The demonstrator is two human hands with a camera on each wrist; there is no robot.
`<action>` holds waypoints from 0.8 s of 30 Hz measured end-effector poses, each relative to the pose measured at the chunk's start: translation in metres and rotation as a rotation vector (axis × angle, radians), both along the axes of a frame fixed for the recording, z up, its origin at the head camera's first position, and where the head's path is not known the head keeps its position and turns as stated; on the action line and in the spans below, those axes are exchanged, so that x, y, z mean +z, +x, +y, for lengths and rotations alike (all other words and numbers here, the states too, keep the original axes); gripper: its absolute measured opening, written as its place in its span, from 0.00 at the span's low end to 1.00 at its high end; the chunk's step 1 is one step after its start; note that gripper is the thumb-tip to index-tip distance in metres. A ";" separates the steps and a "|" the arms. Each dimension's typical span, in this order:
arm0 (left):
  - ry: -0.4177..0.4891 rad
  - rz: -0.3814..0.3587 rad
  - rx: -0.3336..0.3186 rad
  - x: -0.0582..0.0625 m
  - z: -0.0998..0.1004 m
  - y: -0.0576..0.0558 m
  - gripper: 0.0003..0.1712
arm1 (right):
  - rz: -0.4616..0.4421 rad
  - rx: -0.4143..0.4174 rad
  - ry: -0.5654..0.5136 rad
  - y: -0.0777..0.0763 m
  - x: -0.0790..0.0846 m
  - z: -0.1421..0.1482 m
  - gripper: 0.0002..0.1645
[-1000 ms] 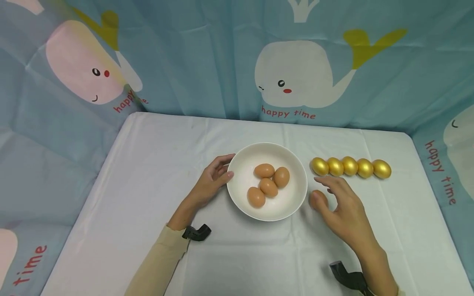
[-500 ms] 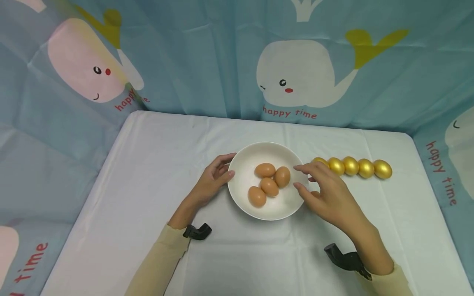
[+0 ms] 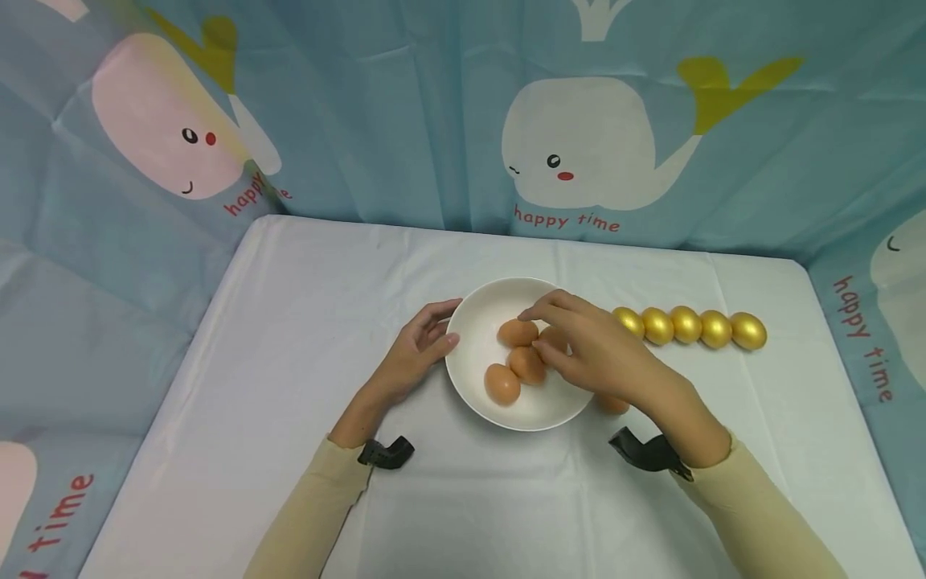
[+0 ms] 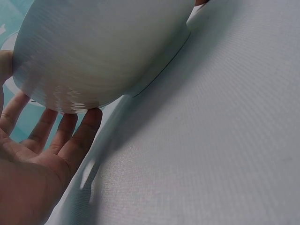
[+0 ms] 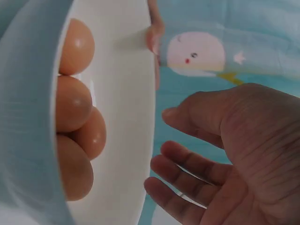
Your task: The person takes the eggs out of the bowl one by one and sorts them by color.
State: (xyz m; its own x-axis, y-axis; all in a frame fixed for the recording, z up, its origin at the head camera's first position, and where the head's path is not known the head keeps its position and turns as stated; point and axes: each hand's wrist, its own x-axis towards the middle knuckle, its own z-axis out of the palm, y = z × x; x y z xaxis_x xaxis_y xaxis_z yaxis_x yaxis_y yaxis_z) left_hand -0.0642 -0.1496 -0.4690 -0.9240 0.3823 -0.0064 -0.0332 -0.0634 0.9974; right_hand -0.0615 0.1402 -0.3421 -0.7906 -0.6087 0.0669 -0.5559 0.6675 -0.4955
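Note:
A white bowl (image 3: 531,412) on the table holds several brown eggs (image 3: 502,384). My left hand (image 3: 414,354) touches the bowl's left side; in the left wrist view its fingers (image 4: 84,133) spread with their tips against the outer wall. My right hand (image 3: 600,342) hangs over the right part of the bowl, partly covering one egg. Thumb and fingers of the right hand (image 5: 220,150) stand apart in the right wrist view, with nothing between them. Another brown egg (image 3: 613,404) lies outside the bowl, half hidden by the right hand and the bowl.
Several gold eggs (image 3: 686,324) lie in a row to the right of the bowl, just beyond the right hand. A white cloth (image 3: 325,281) covers the table. Behind it hangs a blue curtain (image 3: 419,121) with whale prints.
My right hand has moved left and forward, from around the loose brown egg to over the eggs in the bowl. That egg stays on the table. The left hand has not moved.

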 end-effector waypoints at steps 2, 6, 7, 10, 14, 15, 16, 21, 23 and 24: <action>-0.004 -0.002 0.002 0.001 0.000 0.000 0.31 | -0.006 0.027 0.037 -0.006 0.000 -0.006 0.17; -0.009 -0.007 0.004 0.001 0.000 0.000 0.31 | -0.028 0.067 0.097 -0.018 -0.001 -0.018 0.15; -0.010 -0.007 0.005 0.001 0.000 0.000 0.31 | -0.033 0.077 0.110 -0.021 -0.001 -0.020 0.15; -0.005 -0.008 0.006 0.002 0.000 -0.001 0.31 | -0.061 0.104 0.154 -0.029 -0.004 -0.029 0.14; 0.003 -0.010 0.005 0.001 0.000 -0.001 0.31 | -0.096 0.123 0.231 -0.039 -0.009 -0.037 0.15; 0.005 -0.011 0.004 0.001 0.000 -0.001 0.31 | -0.107 0.127 0.251 -0.040 -0.010 -0.038 0.15; 0.005 -0.012 0.004 0.001 0.000 -0.001 0.31 | -0.114 0.130 0.267 -0.041 -0.010 -0.040 0.15; 0.007 -0.009 0.003 0.001 0.000 -0.001 0.31 | -0.155 0.134 0.341 -0.046 -0.012 -0.045 0.21; 0.005 -0.007 0.002 0.002 0.000 0.000 0.31 | -0.163 0.135 0.355 -0.047 -0.015 -0.047 0.23; 0.005 -0.008 0.000 0.001 0.000 0.000 0.31 | -0.165 0.136 0.359 -0.047 -0.017 -0.047 0.22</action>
State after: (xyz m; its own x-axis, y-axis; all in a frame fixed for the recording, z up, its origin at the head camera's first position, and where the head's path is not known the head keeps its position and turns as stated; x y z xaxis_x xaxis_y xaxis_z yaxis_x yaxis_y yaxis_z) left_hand -0.0646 -0.1500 -0.4677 -0.9241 0.3819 -0.0119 -0.0412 -0.0685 0.9968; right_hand -0.1088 0.0931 -0.3587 -0.6837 -0.6701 -0.2890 -0.5837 0.7399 -0.3345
